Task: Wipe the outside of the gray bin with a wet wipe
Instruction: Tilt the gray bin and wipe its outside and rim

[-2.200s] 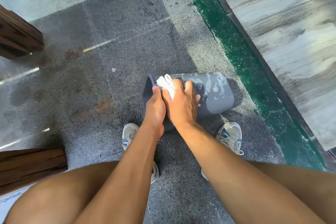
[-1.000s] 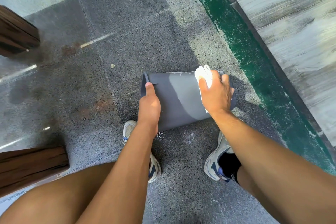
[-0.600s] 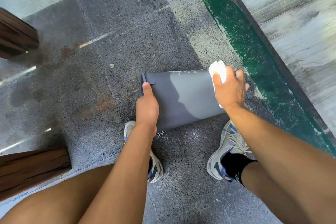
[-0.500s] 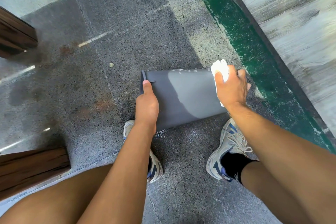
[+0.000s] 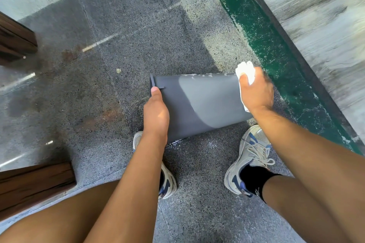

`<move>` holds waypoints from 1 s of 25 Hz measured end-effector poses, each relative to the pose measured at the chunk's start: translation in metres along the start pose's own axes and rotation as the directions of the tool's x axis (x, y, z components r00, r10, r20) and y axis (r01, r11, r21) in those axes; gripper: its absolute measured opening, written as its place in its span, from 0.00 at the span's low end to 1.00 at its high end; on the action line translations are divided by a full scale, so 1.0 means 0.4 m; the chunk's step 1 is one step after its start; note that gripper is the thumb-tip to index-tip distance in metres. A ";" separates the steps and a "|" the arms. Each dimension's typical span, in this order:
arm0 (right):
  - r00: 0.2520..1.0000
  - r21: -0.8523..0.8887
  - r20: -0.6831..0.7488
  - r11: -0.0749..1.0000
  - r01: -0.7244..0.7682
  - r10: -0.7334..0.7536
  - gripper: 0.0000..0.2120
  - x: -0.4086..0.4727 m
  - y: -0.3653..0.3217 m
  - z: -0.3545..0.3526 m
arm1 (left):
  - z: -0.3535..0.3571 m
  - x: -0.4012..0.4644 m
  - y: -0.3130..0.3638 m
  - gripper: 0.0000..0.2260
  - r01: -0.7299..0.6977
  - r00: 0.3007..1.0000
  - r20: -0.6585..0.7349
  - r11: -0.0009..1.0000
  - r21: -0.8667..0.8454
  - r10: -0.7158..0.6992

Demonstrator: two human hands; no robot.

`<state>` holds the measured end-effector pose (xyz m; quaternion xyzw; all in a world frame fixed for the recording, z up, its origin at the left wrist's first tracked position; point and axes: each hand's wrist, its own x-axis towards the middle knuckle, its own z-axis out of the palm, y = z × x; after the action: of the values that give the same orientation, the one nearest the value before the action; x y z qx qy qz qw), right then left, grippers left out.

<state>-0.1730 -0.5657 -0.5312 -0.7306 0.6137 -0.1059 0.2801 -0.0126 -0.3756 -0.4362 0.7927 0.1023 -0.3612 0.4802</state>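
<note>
While the gray bin (image 5: 199,104) lies on its side on the speckled stone floor (image 5: 98,104) between the person's two sneakers, the left hand (image 5: 156,112) grips its open rim end, thumb laid along the top. The right hand (image 5: 256,92) curls its fingers round a bunched white wet wipe (image 5: 245,70), pressing it against the bin's closed end (near the green painted strip (image 5: 262,35)).

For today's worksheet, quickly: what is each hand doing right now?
Left hand: grips the open end of the bin.
Right hand: holds the wipe at the bin's base end.
</note>
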 end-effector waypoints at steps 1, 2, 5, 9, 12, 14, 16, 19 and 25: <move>1.000 0.007 -0.004 1.000 -0.006 0.006 0.19 0.002 0.002 -0.002 | 0.000 0.004 -0.001 0.21 0.005 1.000 0.006 0.999 -0.042 -0.005; 1.000 0.010 -0.004 1.000 -0.011 0.011 0.19 0.005 0.003 -0.006 | -0.004 0.005 0.002 0.18 0.004 1.000 0.014 0.996 -0.086 -0.003; 1.000 0.011 0.001 1.000 -0.022 0.022 0.20 0.023 0.012 -0.016 | -0.019 0.024 0.011 0.13 -0.025 0.995 0.092 0.981 -0.190 0.044; 0.989 0.008 0.103 0.994 -0.109 0.107 0.24 0.068 0.035 -0.037 | -0.024 0.027 0.035 0.11 0.061 0.986 0.169 0.942 -0.330 -0.005; 0.970 -0.068 0.168 0.984 -0.167 0.176 0.25 0.067 0.096 -0.049 | -0.036 0.012 0.047 0.14 0.123 0.979 0.196 0.939 -0.320 -0.062; 0.959 -0.092 0.133 0.966 -0.241 0.251 0.26 0.044 0.137 -0.049 | -0.048 0.008 0.048 0.22 0.160 0.976 0.191 0.937 -0.309 -0.104; 0.944 -0.043 0.085 0.948 -0.316 0.318 0.27 0.017 0.153 -0.043 | -0.052 0.004 0.051 0.27 0.199 0.966 0.220 0.936 -0.292 -0.136; 0.948 0.090 -0.015 0.945 -0.314 0.316 0.23 -0.008 0.135 -0.044 | -0.037 -0.011 0.067 0.28 0.235 0.942 0.287 0.951 -0.199 -0.173; 0.954 0.236 -0.111 0.940 -0.247 0.279 0.19 -0.043 0.030 -0.111 | -0.017 -0.055 0.065 0.07 0.250 0.926 0.292 0.968 -0.003 -0.238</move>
<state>-0.2091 -0.5627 -0.4982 -0.5968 0.7090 -0.1865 0.3261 -0.0121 -0.3792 -0.4017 0.7027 0.1362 -0.5279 0.4572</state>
